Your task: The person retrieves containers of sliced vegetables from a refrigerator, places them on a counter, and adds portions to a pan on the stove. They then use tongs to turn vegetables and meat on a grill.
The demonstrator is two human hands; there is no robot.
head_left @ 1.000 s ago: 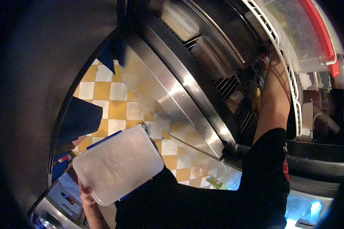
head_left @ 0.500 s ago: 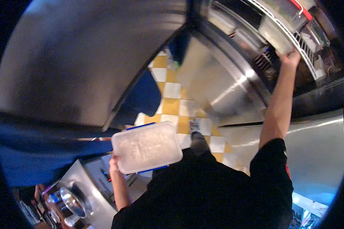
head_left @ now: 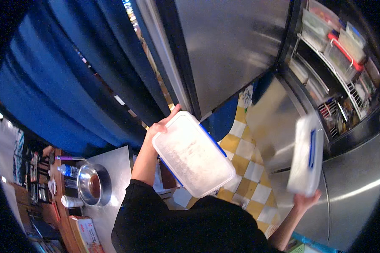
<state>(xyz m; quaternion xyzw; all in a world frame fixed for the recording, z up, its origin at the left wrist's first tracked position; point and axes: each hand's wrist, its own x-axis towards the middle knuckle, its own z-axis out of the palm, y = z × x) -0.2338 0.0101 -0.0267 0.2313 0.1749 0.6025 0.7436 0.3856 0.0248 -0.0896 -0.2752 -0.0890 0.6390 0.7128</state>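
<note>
Left box: a rectangular, lidded box of translucent white plastic with blue side clips (head_left: 194, 156), in front of the black-clad torso (head_left: 177, 232), tilted, well apart from the other box.
Left hand: the left hand (head_left: 158, 126) grips the box's upper-left end, thumb over the lid; whether a fingertip touches the door edge, I cannot tell.
Right box: a second white plastic box with a blue side clip (head_left: 305, 156), blurred, on end in front of the refrigerator.
Right hand: the right hand (head_left: 306, 200) is closed around that box's lower end.
Just changed: half a second ago the right hand was up at the shelves; now it is clear of them with a box. Both hands are loaded, so I judge neither is free for the door.
Counter: steel top (head_left: 118, 189) at left, bearing a round, shiny metal bowl (head_left: 83, 181).
Floor: yellow-and-white checkered tiles (head_left: 253, 170).
Refrigerator: stainless-steel door (head_left: 236, 46) standing open; white wire shelf (head_left: 350, 89) holding a clear box with a red rim (head_left: 340, 59).
Curtain: dark blue, hanging folds (head_left: 71, 92) at left.
</note>
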